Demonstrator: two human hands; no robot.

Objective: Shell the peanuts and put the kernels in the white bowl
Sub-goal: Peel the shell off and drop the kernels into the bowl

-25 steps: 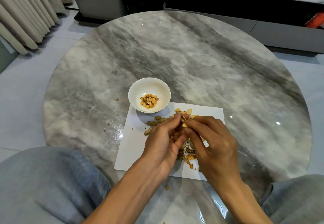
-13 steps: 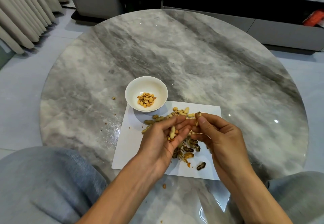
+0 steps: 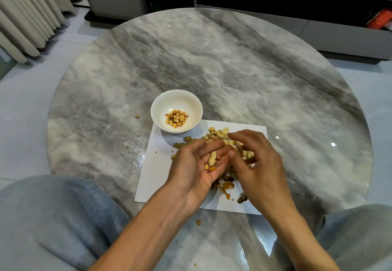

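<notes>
Two hands over paper | left hand (image 3: pixel 197 162) grip open, cradling peanut (image 3: pixel 212 158) | right hand (image 3: pixel 256 160) grip loose, blurred, empty

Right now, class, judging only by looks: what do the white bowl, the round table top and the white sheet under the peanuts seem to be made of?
White bowl: likely glazed ceramic; smooth, glossy, thin rim.
Table top: grey veined marble or a marble-look slab, polished; it mirrors light spots.
White sheet: probably paper or thin card; flat, matt, sharp straight edges.
</notes>
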